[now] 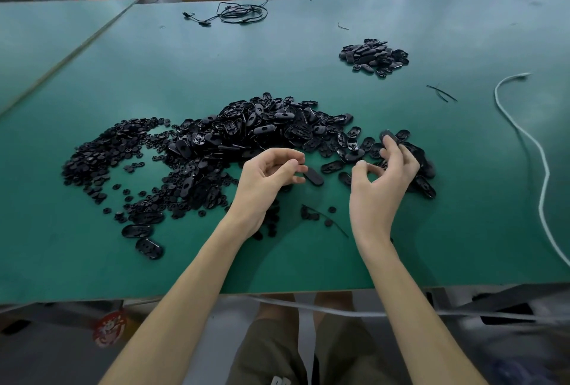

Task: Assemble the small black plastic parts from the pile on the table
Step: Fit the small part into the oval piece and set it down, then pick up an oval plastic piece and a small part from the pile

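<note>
Flat round discs [101, 156] spread left of heaped glossy oval shells [265, 125] on the green table [185, 60]. The left hand [268, 178] pinches a smooth oval cap [314, 176] in curled fingers; the right hand [382, 184] fingers grip another shell [389, 136] at the heap's right edge.

Tabletop [431, 230] cut off at left and right edges; white cord [543, 168] runs out right. Right hand [382, 187] covers part of the pile [246, 131]; grip on blurred piece [389, 137] at its fingers [396, 151] undetermined. Left hand [265, 181] contact with oval part [314, 176]: likewise unclear.
</note>
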### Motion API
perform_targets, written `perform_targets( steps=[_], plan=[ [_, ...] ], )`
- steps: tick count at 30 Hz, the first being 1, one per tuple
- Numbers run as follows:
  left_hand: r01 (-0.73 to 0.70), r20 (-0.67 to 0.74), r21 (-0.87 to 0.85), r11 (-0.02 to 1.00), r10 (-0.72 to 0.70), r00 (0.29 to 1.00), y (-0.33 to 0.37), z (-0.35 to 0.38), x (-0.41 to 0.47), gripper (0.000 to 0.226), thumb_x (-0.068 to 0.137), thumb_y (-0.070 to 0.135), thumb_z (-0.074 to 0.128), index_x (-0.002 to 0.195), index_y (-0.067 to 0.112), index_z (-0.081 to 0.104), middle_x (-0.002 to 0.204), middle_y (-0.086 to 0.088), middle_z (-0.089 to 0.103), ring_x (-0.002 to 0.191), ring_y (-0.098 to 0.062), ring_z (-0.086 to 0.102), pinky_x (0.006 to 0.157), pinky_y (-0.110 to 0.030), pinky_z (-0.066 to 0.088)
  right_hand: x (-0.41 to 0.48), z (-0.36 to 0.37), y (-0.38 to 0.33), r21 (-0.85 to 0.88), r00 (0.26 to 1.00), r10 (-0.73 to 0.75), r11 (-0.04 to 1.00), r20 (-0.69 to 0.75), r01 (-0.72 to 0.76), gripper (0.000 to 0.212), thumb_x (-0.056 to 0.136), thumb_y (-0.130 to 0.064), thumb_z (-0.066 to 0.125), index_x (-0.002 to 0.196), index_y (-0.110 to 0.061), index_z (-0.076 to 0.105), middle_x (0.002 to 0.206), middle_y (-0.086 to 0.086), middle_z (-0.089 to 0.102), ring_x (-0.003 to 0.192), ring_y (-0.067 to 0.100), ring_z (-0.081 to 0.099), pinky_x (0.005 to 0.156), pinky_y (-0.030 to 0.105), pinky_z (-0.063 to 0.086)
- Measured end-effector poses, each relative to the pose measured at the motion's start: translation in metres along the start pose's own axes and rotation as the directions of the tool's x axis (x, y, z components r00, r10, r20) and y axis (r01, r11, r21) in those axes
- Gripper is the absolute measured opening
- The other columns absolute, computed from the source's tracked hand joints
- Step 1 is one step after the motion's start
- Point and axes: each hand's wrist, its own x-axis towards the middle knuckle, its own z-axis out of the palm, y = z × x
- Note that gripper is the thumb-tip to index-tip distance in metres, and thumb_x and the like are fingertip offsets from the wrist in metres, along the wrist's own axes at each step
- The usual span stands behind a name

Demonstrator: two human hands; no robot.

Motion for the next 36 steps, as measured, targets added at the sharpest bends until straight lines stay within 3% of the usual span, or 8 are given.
perform_targets(
  steps=[4,10,14,18,22,25,30,36],
  plan=[
    [0.006,0.004,0.011,1.0,-0.006,1.0,0.001,0.0,0.0,0.015,0.102,-0.002,0.06,0.113,-0.002,0.071,0.112,-0.015,0.074,0.103,-0.025,0.074,0.085,-0.03,0.061,0.001,0.0,0.001,-0.038,0.994,0.113,0.993,0.009,-0.112,0.058,0.099,-0.001,0.057,0.154,-0.007,0.04,0.151,0.006,0.026,0.099,-0.005,0.055,0.095,0.035,0.054],
    [0.01,0.003,0.009,1.0,-0.01,1.0,0.001,0.001,-0.001,0.015,0.1,-0.004,0.061,0.111,-0.001,0.072,0.112,-0.015,0.074,0.104,-0.024,0.074,0.085,-0.03,0.06,0.002,-0.001,0.001,-0.072,0.991,0.124,0.99,0.054,-0.12,0.066,0.099,0.001,0.056,0.159,-0.011,0.033,0.164,0.008,0.011,0.134,0.029,0.048,0.105,0.046,0.05],
    [0.013,0.003,0.017,1.0,-0.013,1.0,0.001,0.0,0.0,0.017,0.1,-0.005,0.061,0.111,0.0,0.072,0.112,-0.014,0.074,0.105,-0.023,0.074,0.086,-0.031,0.06,0.001,-0.001,-0.001,-0.066,0.995,0.091,0.994,0.05,-0.088,0.065,0.098,0.003,0.057,0.158,-0.012,0.035,0.165,0.008,0.01,0.13,0.027,0.051,0.104,0.043,0.051],
    [0.013,0.005,0.02,1.0,-0.013,1.0,0.0,0.0,0.001,0.017,0.1,-0.005,0.06,0.111,0.0,0.072,0.113,-0.014,0.075,0.105,-0.023,0.074,0.086,-0.03,0.06,0.001,-0.001,-0.001,-0.105,0.999,-0.019,0.994,0.032,0.022,0.057,0.096,0.006,0.059,0.15,-0.008,0.048,0.157,0.008,0.026,0.133,0.025,0.045,0.104,0.03,0.048],
    [0.007,0.002,0.034,0.999,-0.007,1.0,0.0,0.0,0.0,0.017,0.1,-0.006,0.06,0.111,-0.001,0.071,0.112,-0.013,0.075,0.103,-0.021,0.074,0.086,-0.031,0.06,-0.002,0.003,0.002,-0.318,0.966,-0.13,0.927,0.223,0.198,0.037,0.096,-0.003,0.065,0.132,-0.014,0.066,0.133,0.001,0.054,0.126,0.018,0.038,0.105,0.03,0.04],
    [0.004,0.002,0.04,0.999,-0.004,1.0,0.0,0.0,0.0,0.017,0.1,-0.007,0.059,0.111,-0.003,0.071,0.112,-0.013,0.075,0.102,-0.02,0.074,0.086,-0.031,0.061,-0.004,0.005,0.006,-0.454,0.919,-0.148,0.833,0.365,0.315,0.034,0.098,-0.011,0.069,0.131,-0.017,0.069,0.134,-0.004,0.061,0.126,0.019,0.037,0.107,0.029,0.032],
    [0.001,0.002,0.054,0.999,-0.001,1.0,0.0,0.0,0.0,0.018,0.1,-0.006,0.059,0.112,-0.003,0.071,0.112,-0.012,0.075,0.102,-0.019,0.074,0.085,-0.03,0.06,-0.008,0.007,0.008,-0.531,0.91,-0.135,0.775,0.392,0.344,0.023,0.098,-0.018,0.07,0.121,-0.022,0.073,0.124,-0.008,0.066,0.119,0.018,0.036,0.091,0.027,0.02],
    [0.0,0.009,0.056,0.998,0.0,1.0,0.0,0.0,0.0,0.018,0.1,-0.007,0.058,0.11,-0.002,0.072,0.111,-0.012,0.075,0.101,-0.02,0.074,0.084,-0.028,0.059,-0.007,0.009,0.007,-0.549,0.91,-0.128,0.762,0.394,0.345,0.017,0.1,-0.024,0.067,0.117,-0.025,0.072,0.113,-0.006,0.066,0.115,0.021,0.047,0.093,0.034,0.026]
  ],
)
